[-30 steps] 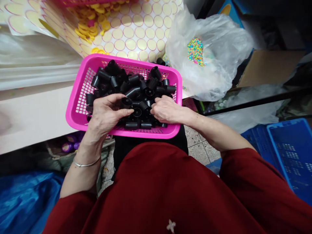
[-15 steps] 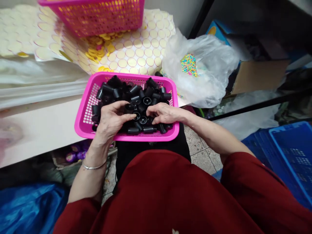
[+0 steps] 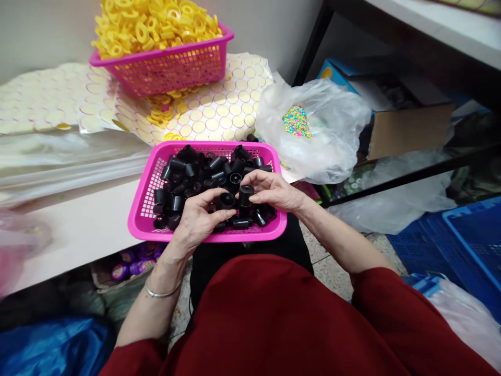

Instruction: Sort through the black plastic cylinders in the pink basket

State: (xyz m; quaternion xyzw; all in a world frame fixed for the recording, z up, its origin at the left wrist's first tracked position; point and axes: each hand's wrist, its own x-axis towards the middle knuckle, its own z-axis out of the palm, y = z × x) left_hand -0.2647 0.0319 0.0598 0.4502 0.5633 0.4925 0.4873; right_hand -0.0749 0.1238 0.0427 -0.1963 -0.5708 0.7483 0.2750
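Note:
A pink mesh basket (image 3: 145, 203) rests on my lap, heaped with several small black plastic tubes (image 3: 195, 169). My left hand (image 3: 199, 222) is closed around one black tube (image 3: 227, 200) with its open end up. My right hand (image 3: 272, 190) pinches another black tube (image 3: 246, 194) upright just beside it. Both hands hover over the front half of the basket, the two tubes almost touching.
A second pink basket (image 3: 168, 65) piled with yellow rings stands at the back on sheets of round stickers (image 3: 219, 112). A clear plastic bag (image 3: 317, 130) holds pastel beads. A cardboard box (image 3: 407, 130), blue crates (image 3: 469, 235) and blue plastic (image 3: 47, 344) surround me.
The view tilted up, showing the yellow-ring basket. Both hands lifted from digging in the pile, each now holding a black tube, brought close together.

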